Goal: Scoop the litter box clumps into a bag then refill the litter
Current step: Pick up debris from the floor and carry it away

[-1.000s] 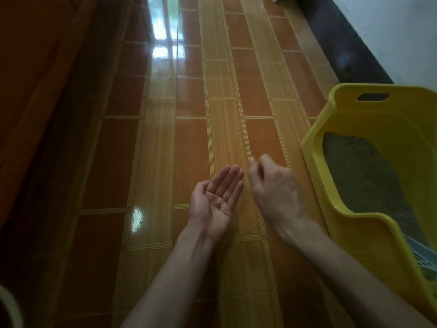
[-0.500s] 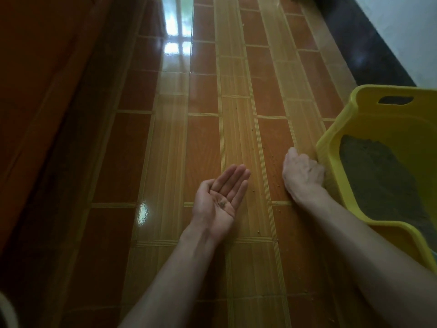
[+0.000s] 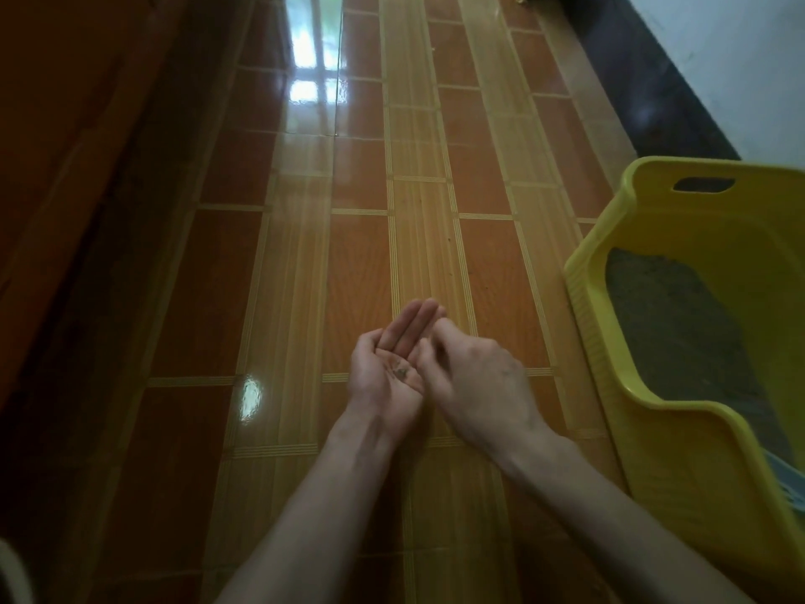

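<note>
The yellow litter box (image 3: 644, 433) stands on the floor at the right, with grey litter (image 3: 679, 324) inside it. My left hand (image 3: 387, 372) is cupped palm up over the tiles, with a few litter grains (image 3: 400, 371) lying in the palm. My right hand (image 3: 475, 385) is right beside it, back up, its pinched fingertips over the left palm. Whether those fingertips hold grains is hidden. No scoop and no bag show clearly.
The floor is glossy orange and yellow tile (image 3: 357, 263) with a few specks near the box. A dark wooden panel (image 3: 87, 167) runs along the left. A dark skirting and white wall (image 3: 718, 58) rise behind the box. A pale slotted object (image 3: 788, 481) pokes out at the box's near right.
My right hand has left the floor beside the litter box and come back left to the open left palm. The left hand has stayed cupped in place.
</note>
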Motion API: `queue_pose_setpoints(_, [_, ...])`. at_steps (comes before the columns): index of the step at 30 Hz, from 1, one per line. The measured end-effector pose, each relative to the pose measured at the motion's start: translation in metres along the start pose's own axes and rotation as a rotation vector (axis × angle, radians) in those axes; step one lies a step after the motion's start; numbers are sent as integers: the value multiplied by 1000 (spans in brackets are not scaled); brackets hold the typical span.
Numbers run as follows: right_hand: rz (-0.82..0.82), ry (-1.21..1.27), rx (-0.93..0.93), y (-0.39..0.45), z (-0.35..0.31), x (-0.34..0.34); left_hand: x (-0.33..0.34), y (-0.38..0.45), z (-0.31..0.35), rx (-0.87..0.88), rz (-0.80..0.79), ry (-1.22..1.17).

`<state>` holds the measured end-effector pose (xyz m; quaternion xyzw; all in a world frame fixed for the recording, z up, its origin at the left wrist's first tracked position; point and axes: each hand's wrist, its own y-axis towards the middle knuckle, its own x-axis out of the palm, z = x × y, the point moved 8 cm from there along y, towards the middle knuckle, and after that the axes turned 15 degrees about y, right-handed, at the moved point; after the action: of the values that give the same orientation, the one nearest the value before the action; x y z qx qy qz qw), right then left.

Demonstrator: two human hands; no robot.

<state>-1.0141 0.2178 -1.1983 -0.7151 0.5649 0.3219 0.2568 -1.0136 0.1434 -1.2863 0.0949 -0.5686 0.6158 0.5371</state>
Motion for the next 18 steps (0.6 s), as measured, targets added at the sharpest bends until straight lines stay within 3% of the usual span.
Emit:
queue_pose_setpoints(4, [-51,-50,-24,-2,-12,10,6,2,-8,-23,-26,11])
queue_pose_setpoints(11, [13,-6,-72,-4,-5,1,8,1,-8,-35,-59,13])
queue_pose_setpoints(15, [189,144,39,6,33,-24,4,-1,-3,-15,-45,40])
queue_pose_setpoints(18, [219,74,187,30,75,-37,4,-4,0,-11,-47,40])
